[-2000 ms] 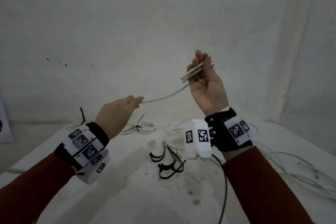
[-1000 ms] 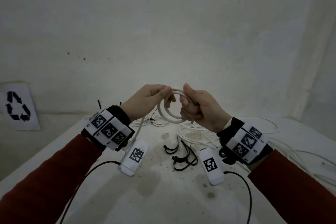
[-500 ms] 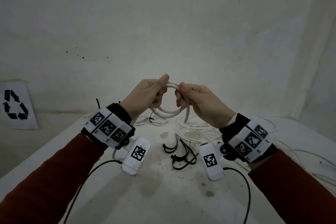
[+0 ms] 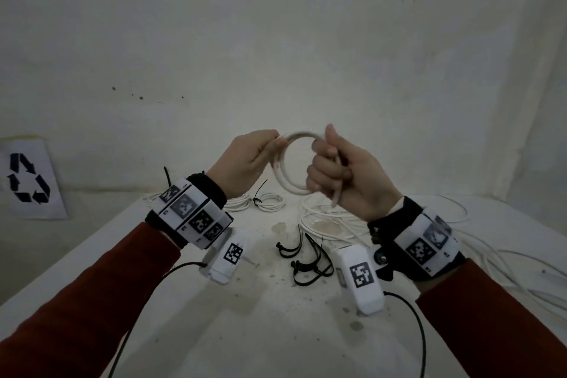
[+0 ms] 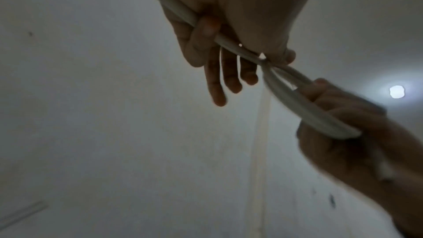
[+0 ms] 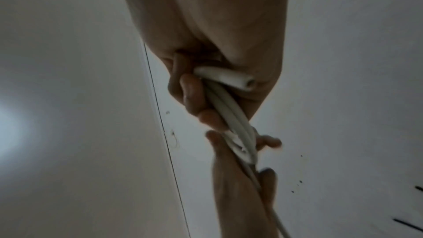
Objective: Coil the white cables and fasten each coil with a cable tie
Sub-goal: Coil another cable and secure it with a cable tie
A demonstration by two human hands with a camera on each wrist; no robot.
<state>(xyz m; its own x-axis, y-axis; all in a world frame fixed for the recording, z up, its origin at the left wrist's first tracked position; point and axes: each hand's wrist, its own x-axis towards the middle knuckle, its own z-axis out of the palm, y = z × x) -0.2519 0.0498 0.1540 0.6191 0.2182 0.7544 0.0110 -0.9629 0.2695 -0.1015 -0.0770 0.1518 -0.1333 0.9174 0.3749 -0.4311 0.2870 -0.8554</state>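
Note:
A white cable (image 4: 285,176) is wound into a small ring held in the air above the table between both hands. My left hand (image 4: 250,159) pinches the ring's left side between thumb and fingers; the left wrist view shows the cable (image 5: 304,104) running past its palm while the other fingers (image 5: 228,77) hang straight. My right hand (image 4: 337,172) is curled round the ring's right side, with a cut cable end (image 4: 335,198) sticking out below the fist. That cable end (image 6: 240,80) lies against the palm in the right wrist view. Black cable ties (image 4: 306,264) lie on the table below.
Two tied white coils (image 4: 260,201) lie at the back of the white table (image 4: 245,316). Loose white cables (image 4: 325,221) spread across the middle and right side (image 4: 506,258). A recycling sign (image 4: 29,178) leans on the wall at left.
Two seconds ago the hands were apart with the cable stretched between them. They came together and wound it into a ring, which has turned to face me over the last half second.

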